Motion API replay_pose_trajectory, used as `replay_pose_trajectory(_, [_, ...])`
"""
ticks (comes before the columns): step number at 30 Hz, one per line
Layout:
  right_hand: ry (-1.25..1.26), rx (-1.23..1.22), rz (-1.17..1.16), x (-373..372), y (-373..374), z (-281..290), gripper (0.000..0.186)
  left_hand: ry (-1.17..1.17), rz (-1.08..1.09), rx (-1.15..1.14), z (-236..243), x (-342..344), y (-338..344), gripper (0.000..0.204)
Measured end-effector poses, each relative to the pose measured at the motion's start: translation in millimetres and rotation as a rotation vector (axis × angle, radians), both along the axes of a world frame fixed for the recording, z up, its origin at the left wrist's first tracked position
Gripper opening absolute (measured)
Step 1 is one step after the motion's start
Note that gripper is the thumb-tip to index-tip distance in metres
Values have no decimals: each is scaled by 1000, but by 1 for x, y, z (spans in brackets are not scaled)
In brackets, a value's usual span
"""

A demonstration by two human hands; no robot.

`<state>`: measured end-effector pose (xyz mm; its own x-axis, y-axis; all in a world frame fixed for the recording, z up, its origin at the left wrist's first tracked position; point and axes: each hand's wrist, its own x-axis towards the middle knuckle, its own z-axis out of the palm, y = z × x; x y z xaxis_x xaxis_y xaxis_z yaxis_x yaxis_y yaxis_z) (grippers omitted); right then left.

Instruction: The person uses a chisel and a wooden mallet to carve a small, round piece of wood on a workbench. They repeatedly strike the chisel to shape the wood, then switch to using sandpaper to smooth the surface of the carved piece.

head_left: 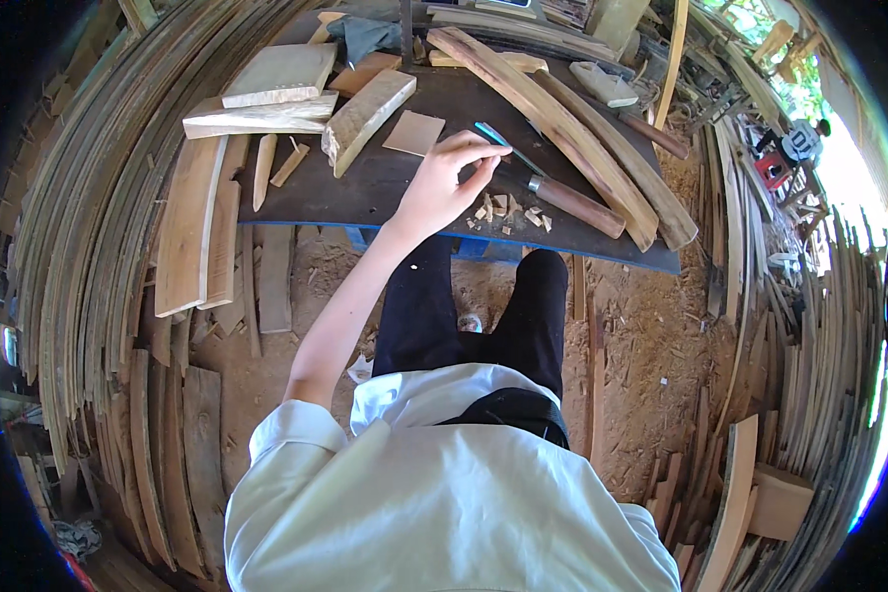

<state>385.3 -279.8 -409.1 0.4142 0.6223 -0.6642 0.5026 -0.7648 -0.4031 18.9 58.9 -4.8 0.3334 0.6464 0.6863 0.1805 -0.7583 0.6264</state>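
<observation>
My left hand point(448, 181) is held over the dark workbench point(355, 202), thumb and fingertips closed in a pinch. Whatever they hold, if anything, is too small to make out. Just right of the fingertips lies a chisel-like tool with a round wooden handle point(577, 205) and a metal collar. A thin teal strip point(508, 146) lies beside it, partly behind my fingers. Small wood chips point(503, 206) are scattered below the hand near the bench's front edge. A thin square piece of wood point(413, 132) lies left of my wrist. My right hand is not in view.
Two long curved wooden pieces point(562, 133) cross the bench on the right. Boards and blocks point(370, 118) are stacked at left, one board point(189, 227) overhanging the edge. A mallet-like tool point(607, 87) lies at far right. Lumber stacks point(84, 257) flank both sides.
</observation>
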Motion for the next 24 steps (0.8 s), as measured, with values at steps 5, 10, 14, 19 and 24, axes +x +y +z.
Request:
replay_pose_trajectory(5, [1, -9, -19, 2, 2, 6, 33, 17, -1, 15, 2, -2, -1, 23])
replay_pose_trajectory(10, [-9, -32, -41, 8, 1, 14, 33, -19, -55, -11, 4, -2, 2, 24])
replay_pose_trajectory(14, [-17, -50, -75, 7, -3, 22, 33, 44, -13, 1, 5, 0, -3, 25])
replay_pose_trajectory(19, [-33, -36, -123, 4, 8, 30, 33, 29, 38, -46, 8, -1, -8, 26])
replay_pose_trajectory(24, [-42, -2, -173, 1, 13, 39, 33, -16, 31, -148, 10, 3, -5, 26])
